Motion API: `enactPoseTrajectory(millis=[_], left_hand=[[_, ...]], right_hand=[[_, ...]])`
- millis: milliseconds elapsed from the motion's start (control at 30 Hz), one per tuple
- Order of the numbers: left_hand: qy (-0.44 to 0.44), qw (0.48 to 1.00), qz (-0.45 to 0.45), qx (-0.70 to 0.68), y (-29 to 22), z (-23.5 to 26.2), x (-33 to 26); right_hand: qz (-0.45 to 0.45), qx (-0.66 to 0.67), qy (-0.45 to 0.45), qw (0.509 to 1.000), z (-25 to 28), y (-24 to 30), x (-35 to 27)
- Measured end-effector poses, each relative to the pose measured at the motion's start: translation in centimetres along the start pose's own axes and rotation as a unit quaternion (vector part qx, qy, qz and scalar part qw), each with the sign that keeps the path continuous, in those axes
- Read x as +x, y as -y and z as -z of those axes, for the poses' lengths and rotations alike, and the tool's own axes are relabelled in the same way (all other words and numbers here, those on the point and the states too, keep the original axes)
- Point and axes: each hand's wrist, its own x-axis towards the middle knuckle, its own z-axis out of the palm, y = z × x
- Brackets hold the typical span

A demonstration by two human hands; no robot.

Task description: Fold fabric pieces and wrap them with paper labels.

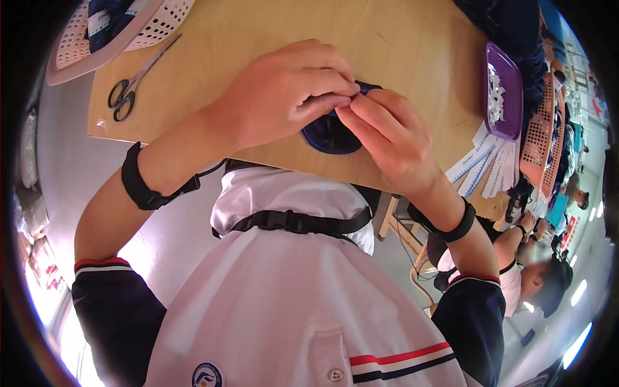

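Note:
Over the near part of the table, my left hand (284, 93) and my right hand (394, 132) meet with their fingertips pinched together. Beneath and just behind the fingers is a small dark-blue cloth item (332, 137) with a rounded, rimmed edge. My hands cover much of it, so its full shape is hidden. Whatever sits between the fingertips is too small or too covered to make out. A black band circles each of my wrists.
Black-handled scissors (132, 88) lie on the wooden table (412, 48) at left, below a pink perforated basket (155, 29). To the right are a purple tray (511, 97) of small white pieces, printed paper strips (480, 164) and another basket (538, 138). A co-worker (516, 258) sits beyond.

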Motion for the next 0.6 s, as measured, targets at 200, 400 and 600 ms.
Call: enactPoseTrajectory(millis=[200, 400, 600], left_hand=[[0.029, 1.000, -0.008, 0.002, 0.3, 0.1, -0.6], [0.003, 0.997, -0.044, 0.065, -0.1, -0.7, -1.0], [0.015, 0.980, -0.036, 0.197, -3.5, -0.8, -2.1]], right_hand=[[-0.288, 0.322, 0.116, 0.894, 2.3, -2.2, 2.2], [-0.309, 0.375, 0.220, 0.846, 1.6, -5.3, 3.8], [-0.319, 0.327, 0.236, 0.857, 1.8, -4.0, 4.2]])
